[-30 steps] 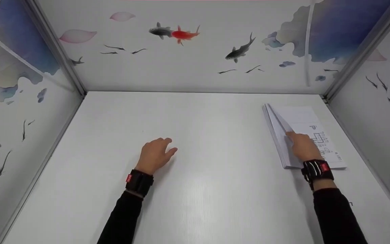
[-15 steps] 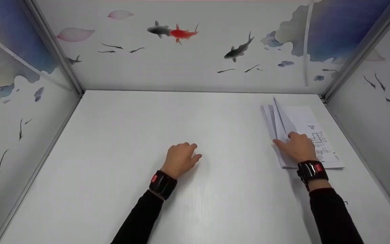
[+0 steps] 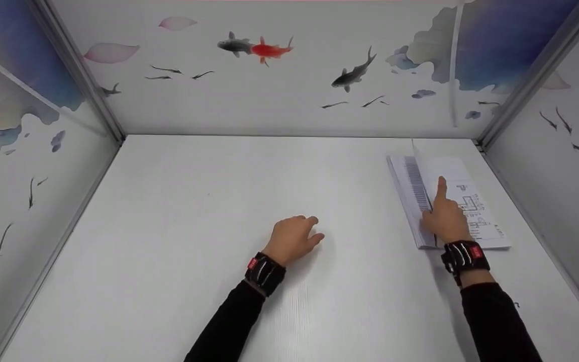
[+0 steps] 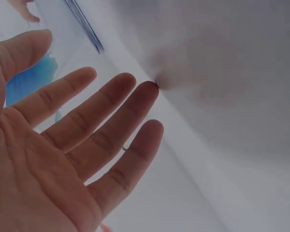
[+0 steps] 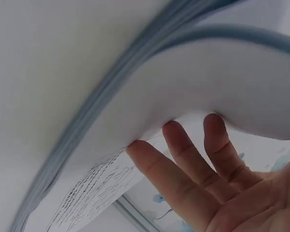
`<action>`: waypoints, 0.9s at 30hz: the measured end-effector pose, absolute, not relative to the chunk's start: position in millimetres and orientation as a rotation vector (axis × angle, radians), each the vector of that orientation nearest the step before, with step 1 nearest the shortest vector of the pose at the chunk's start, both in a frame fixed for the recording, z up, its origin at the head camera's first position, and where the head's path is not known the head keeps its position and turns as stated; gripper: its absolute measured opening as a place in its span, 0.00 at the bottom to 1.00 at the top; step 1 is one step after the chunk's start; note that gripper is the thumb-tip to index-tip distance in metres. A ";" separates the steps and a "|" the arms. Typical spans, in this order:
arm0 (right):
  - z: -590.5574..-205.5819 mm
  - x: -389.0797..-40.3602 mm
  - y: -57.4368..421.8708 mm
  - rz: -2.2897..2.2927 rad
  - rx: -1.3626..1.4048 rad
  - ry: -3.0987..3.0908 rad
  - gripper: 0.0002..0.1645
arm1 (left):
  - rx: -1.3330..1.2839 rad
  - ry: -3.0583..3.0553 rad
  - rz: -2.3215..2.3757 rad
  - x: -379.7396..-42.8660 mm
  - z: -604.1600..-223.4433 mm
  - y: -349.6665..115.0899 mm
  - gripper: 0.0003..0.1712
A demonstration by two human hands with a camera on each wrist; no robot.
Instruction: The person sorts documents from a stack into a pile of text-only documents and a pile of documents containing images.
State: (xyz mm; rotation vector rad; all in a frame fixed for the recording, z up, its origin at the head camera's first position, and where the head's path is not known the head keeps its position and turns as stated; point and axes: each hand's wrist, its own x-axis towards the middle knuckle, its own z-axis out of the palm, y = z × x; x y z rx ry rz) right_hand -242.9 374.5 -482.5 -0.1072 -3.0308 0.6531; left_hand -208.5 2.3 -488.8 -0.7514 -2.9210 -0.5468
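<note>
A thick booklet [image 3: 485, 221] with printed text and line drawings lies at the table's right side. One of its leaves [image 3: 422, 166] stands raised between a text page on the left and the drawings on the right. My right hand [image 3: 448, 218] is over the booklet, index finger straight, thumb at the raised leaf's left side. In the right wrist view, several fingertips [image 5: 171, 128] touch a bent page [image 5: 174, 82], and the thumb is mostly cut off. My left hand [image 3: 292, 240] hovers over the middle of the table, holding nothing, its fingers loosely extended in the left wrist view.
The white table [image 3: 169, 251] is enclosed by a back wall [image 3: 279, 100] and side walls painted with fish and lily pads. Metal posts [image 3: 525, 80] stand at the corners. A small dark mark [image 3: 516, 304] shows beside the right sleeve.
The left hand has moved rightward across the table. Booklet leaves have been lifted and spread, uncovering a text page, and the right index finger has straightened.
</note>
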 end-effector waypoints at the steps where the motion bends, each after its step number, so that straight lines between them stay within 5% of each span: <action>1: -482.0 -242.3 373.9 0.645 -0.104 -3.028 0.47 | -0.755 -2.929 -0.575 -209.0 -488.2 5.8 0.22; 6: -480.5 -242.1 366.9 0.533 -0.106 -2.974 0.34 | -0.798 -2.966 -0.927 -215.3 -487.0 21.5 0.24; 13: -480.8 -245.6 342.9 0.420 0.053 -2.787 0.31 | -0.796 -2.860 -1.722 -234.1 -491.6 39.1 0.28; 27: -468.3 -217.3 259.8 0.278 0.261 -2.604 0.31 | -0.362 -2.293 -2.881 -261.5 -475.8 79.6 0.38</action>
